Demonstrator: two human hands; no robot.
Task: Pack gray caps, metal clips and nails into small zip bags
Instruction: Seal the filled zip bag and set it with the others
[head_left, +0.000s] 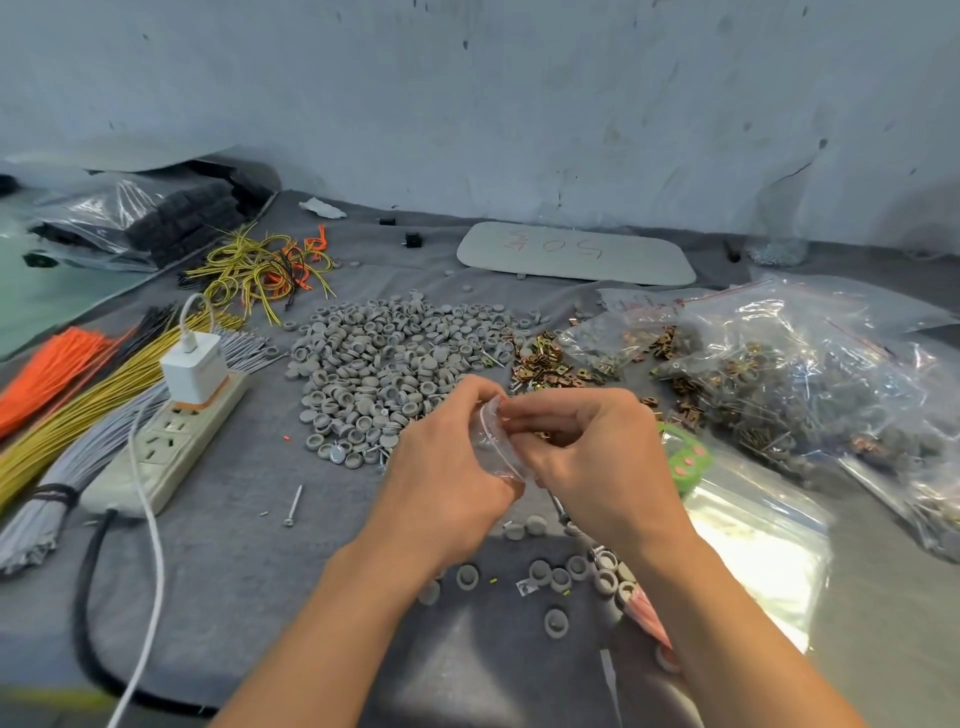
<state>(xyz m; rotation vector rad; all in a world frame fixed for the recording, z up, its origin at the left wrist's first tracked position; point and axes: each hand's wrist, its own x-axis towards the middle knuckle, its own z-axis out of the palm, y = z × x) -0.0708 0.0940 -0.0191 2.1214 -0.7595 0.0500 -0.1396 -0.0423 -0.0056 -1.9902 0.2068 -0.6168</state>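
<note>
A small clear zip bag (493, 441) is held up between both hands over the grey cloth. My left hand (447, 457) grips its left side, and my right hand (587, 452) pinches its top edge with fingers curled. Behind them lies a big pile of gray caps (395, 358). Brass-coloured metal clips (545, 358) are heaped to the right of the caps. A loose nail (292, 505) lies left of my left wrist. Several loose caps (558, 577) lie under my forearms.
A power strip (166, 441) with a white charger (195, 369) and cables sits at the left, beside bundles of orange, yellow and grey wires (67, 410). Large clear bags of packed parts (810, 389) and a stack of empty zip bags (753, 545) lie at the right.
</note>
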